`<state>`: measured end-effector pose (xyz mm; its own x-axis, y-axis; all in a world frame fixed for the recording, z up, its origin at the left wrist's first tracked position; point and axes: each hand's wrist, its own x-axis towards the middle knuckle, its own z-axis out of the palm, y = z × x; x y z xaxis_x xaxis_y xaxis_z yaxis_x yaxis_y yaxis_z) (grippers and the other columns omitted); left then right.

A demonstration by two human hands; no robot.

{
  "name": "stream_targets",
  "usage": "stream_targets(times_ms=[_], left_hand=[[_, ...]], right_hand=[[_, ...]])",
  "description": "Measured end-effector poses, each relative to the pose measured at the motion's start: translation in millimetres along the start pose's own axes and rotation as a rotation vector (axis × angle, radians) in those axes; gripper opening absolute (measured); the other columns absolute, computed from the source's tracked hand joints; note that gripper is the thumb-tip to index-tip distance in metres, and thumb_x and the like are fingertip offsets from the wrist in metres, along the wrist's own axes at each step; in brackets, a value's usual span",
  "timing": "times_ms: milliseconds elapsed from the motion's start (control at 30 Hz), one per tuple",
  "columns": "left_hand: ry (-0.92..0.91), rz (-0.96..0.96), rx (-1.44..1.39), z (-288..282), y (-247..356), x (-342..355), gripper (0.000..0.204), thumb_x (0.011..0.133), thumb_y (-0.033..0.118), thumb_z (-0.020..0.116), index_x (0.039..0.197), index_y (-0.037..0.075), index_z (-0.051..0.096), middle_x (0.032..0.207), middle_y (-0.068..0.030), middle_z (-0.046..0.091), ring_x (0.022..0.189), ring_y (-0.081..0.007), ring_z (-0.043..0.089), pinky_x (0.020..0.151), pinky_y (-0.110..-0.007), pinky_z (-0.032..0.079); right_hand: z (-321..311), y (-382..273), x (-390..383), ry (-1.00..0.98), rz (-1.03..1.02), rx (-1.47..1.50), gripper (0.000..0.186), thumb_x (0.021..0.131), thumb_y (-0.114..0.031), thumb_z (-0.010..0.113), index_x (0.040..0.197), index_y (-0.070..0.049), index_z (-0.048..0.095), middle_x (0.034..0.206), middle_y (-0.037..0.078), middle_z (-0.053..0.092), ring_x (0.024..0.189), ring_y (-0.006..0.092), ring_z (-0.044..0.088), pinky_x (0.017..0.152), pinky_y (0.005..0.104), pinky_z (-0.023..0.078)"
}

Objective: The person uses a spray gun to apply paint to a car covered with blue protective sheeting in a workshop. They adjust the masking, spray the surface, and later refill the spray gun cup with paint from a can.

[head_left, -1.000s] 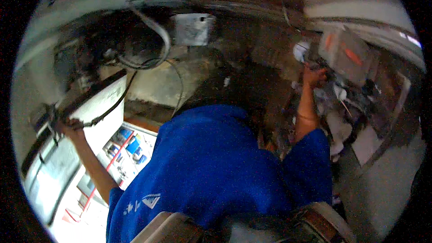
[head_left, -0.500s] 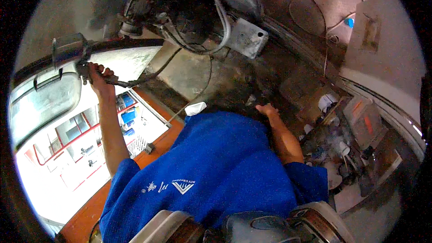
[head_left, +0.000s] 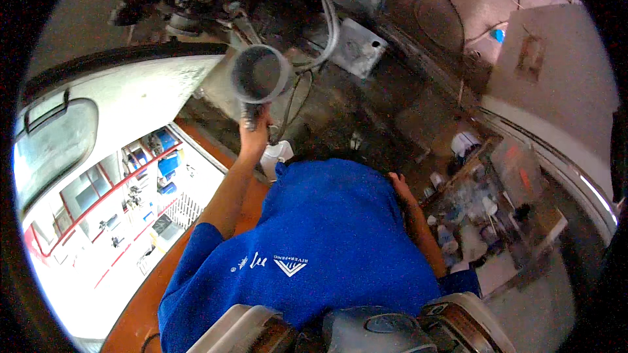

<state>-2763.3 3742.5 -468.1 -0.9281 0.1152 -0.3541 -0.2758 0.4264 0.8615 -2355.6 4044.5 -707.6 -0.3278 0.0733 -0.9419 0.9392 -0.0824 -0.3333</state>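
My left hand is closed round the handle of a spray gun with a round, open-topped grey cup. It is held out in front of my chest, slightly left, and a dark hose hangs close beside it. My right hand is low by the right side of my blue shirt, fingers loosely apart, with nothing visible in it. Part of that hand is in shadow. Below my left wrist is a white plastic-looking object, partly hidden by the shirt.
A bright window opening with an orange ledge lies to my left. Ahead are dark machinery, pale hoses and a grey metal plate. Cluttered cups and bottles stand at right, beside a pale panel.
My left hand has brought the spray gun from the far left to in front of me, its cup's round opening now visible. My right hand has drawn down and back toward my side.
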Motion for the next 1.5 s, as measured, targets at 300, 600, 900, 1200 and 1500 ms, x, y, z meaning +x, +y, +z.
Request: stream_targets(times_ms=[300, 600, 900, 1200, 1500], left_hand=[[-0.329, 0.109, 0.026, 165, -89, 25, 0.025, 0.091, 0.006, 0.058, 0.114, 0.003, 0.051, 0.097, -0.0124, 0.063, 0.090, -0.0232, 0.062, 0.079, -0.036, 0.048], [-0.380, -0.288, 0.233, 315, -234, 125, 0.064, 0.086, 0.045, 0.069, 0.130, 0.003, 0.049, 0.093, -0.0152, 0.068, 0.081, -0.0268, 0.066, 0.072, -0.040, 0.051], [-0.339, -0.686, 0.055, 342, -319, 199, 0.044, 0.086, 0.048, 0.065, 0.092, 0.004, 0.069, 0.069, -0.0061, 0.060, 0.056, -0.0176, 0.054, 0.057, -0.037, 0.045], [-0.261, -0.730, -0.418, 331, -320, 189, 0.018, 0.092, 0.013, 0.058, 0.097, -0.004, 0.057, 0.083, -0.0103, 0.059, 0.077, -0.0212, 0.057, 0.072, -0.032, 0.047], [-0.126, -0.138, 1.156, 387, -348, 230, 0.091, 0.069, 0.028, 0.087, 0.134, 0.001, 0.030, 0.130, -0.0268, 0.042, 0.103, -0.0398, 0.060, 0.080, -0.046, 0.055]], right_hand=[[0, -27, -134, -0.026, 0.356, 0.462, 0.060, 0.103, -0.047, 0.038, 0.140, -0.002, 0.046, 0.130, 0.012, 0.058, 0.121, 0.0240, 0.054, 0.103, 0.0359, 0.042], [15, 159, -120, 0.025, 0.440, 0.212, 0.062, 0.102, -0.049, 0.039, 0.143, -0.002, 0.041, 0.134, 0.014, 0.054, 0.123, 0.0266, 0.051, 0.103, 0.0386, 0.041], [20, 255, -107, 0.082, 0.542, 0.213, 0.066, 0.101, -0.050, 0.040, 0.145, -0.002, 0.037, 0.138, 0.015, 0.050, 0.126, 0.0292, 0.049, 0.104, 0.0413, 0.040], [14, 296, -106, 0.069, 0.548, 0.213, 0.069, 0.100, -0.052, 0.041, 0.148, -0.002, 0.032, 0.142, 0.017, 0.047, 0.128, 0.0318, 0.046, 0.104, 0.0440, 0.039], [34, 298, -100, 0.072, 0.505, 0.362, 0.075, 0.098, -0.053, 0.045, 0.150, -0.001, 0.027, 0.146, 0.018, 0.043, 0.130, 0.0333, 0.044, 0.105, 0.0446, 0.038]])
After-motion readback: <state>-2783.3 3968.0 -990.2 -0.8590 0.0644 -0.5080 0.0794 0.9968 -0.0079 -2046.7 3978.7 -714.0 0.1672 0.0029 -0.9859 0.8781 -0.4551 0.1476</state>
